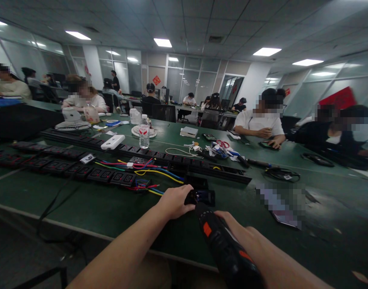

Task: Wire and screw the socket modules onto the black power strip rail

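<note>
My left hand (177, 202) is closed round the left end of a small black part (205, 196) near the table's front edge. In my right hand (236, 228) is a black power drill (221, 245) with orange marks, its front end up against that part; the bit's exact contact point cannot be made out. Blue and yellow wires (159, 173) run from a black socket strip (102, 174) toward my left hand. Behind it lies a longer black strip (159, 155). A white tag (87, 158) rests on the sockets.
On the green table (232, 200) stand a water bottle (144, 134) and a white power bank (113, 142). A phone (278, 206) lies right of the drill. Coiled black cable (281, 174) and scissors (222, 143) lie farther back. Several people sit around.
</note>
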